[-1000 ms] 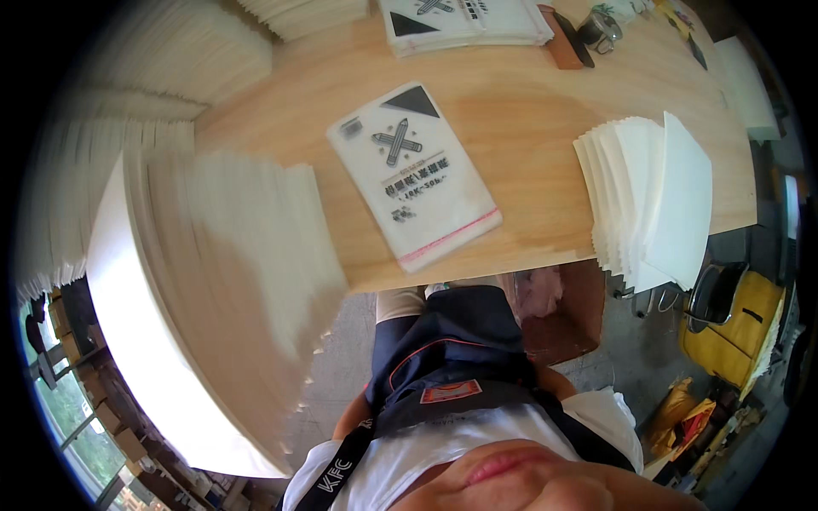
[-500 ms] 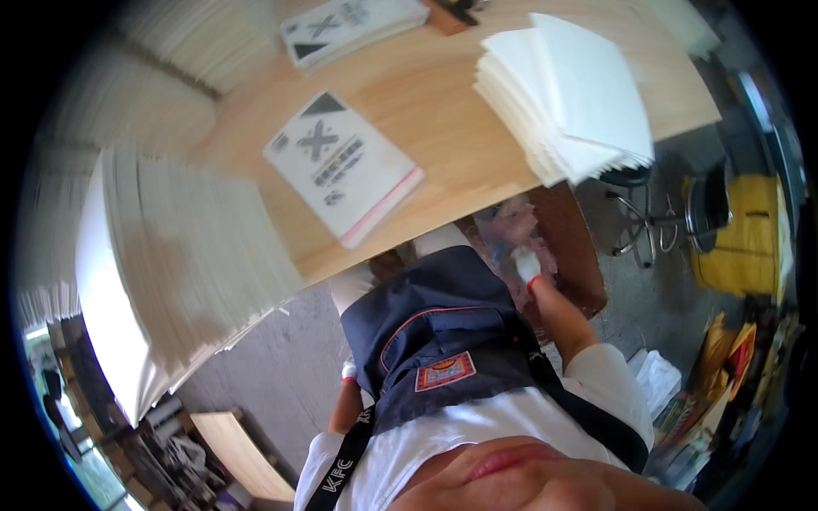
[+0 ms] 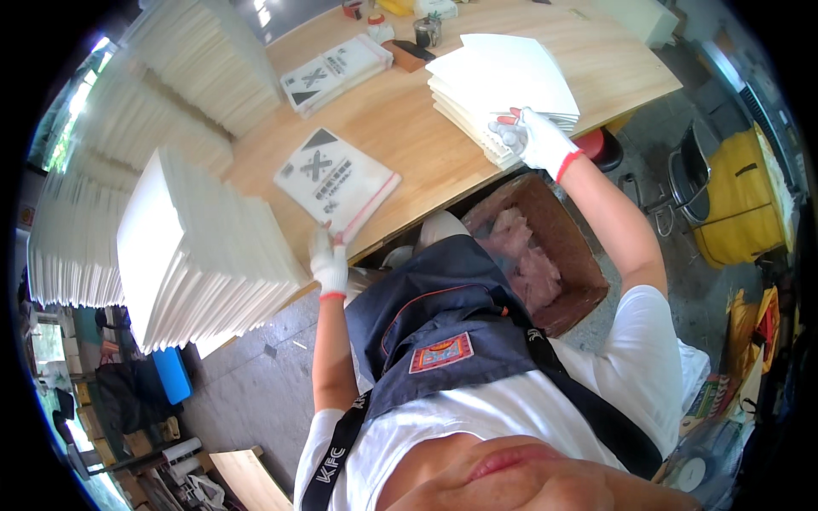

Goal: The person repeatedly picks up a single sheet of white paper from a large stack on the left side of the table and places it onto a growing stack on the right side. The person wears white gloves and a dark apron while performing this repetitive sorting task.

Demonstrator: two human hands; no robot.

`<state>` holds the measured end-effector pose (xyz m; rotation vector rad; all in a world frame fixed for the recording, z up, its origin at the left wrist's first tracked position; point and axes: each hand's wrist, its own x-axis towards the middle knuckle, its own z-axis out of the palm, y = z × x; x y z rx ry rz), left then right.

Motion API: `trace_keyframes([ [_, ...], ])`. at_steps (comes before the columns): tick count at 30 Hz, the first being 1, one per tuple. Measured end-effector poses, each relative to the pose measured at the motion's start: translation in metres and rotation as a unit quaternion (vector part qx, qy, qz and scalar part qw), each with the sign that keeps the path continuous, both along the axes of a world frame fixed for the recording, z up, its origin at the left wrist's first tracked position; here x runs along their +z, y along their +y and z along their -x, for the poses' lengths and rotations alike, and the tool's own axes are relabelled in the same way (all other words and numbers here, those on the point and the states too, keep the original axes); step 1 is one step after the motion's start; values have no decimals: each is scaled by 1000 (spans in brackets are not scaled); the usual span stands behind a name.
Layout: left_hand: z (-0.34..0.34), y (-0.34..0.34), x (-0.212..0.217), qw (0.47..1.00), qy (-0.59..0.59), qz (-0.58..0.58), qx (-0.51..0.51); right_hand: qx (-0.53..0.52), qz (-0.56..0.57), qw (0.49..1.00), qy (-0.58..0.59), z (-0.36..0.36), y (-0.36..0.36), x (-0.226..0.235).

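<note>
Both my hands wear white gloves with red cuffs, and fingertips show uncovered at the ends. My left hand (image 3: 328,262) is at the table's front edge, its fingers apart and touching the near corner of a stack of clear printed plastic bags (image 3: 334,179). These bags lie flat, with a pink strip along the near side. My right hand (image 3: 538,143) is at the near right part of a fanned stack of white sheets (image 3: 503,72). Its fingers are loosely bent and spread, with nothing visible between them. Whether they touch the sheets is hard to tell.
Tall piles of white sheets (image 3: 204,255) stand on the left. A second bag stack (image 3: 336,75), a brown block (image 3: 409,55) and a small jar (image 3: 427,32) sit farther back. Below the table's edge, a brown box (image 3: 579,285) holds crumpled pink plastic. A chair (image 3: 688,175) stands right.
My right hand has risen from the box of pink plastic to the white sheets. My left hand has come up from beside my body to the bag stack. The view has shifted.
</note>
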<state>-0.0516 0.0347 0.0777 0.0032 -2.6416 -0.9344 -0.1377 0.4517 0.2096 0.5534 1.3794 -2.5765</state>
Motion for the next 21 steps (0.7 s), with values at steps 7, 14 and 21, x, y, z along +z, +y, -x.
trace_keyframes([
  [7, 59, -6, -47, 941, -126, 314, 25, -51, 29, 998, -25, 29, -6, -28],
  [14, 58, -12, -32, 952, -95, 290, 0, -147, 50, 987, -27, 31, -11, -27],
  [21, 66, 3, 9, 941, -153, 299, -51, 21, 75, 993, -89, -59, -23, -24],
])
